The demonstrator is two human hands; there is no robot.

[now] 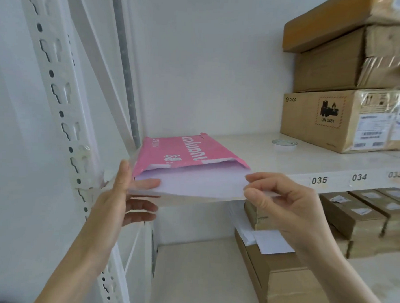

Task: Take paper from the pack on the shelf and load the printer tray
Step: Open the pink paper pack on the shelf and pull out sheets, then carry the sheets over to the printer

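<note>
A pink paper pack [183, 151] lies on the white shelf [285, 168] at its left end, with its torn-open mouth facing me. A stack of white paper [193, 183] sticks out of the mouth past the shelf's front edge. My left hand [128, 194] holds the stack's left corner, thumb on top and fingers beneath. My right hand [281, 200] pinches the stack's right corner between thumb and fingers. No printer or tray is in view.
Stacked cardboard boxes [348, 96] fill the shelf's right side, with a tape roll [284, 144] in front of them. The white slotted upright [59, 94] stands at the left. More boxes [287, 269] and loose sheets sit on the lower shelf.
</note>
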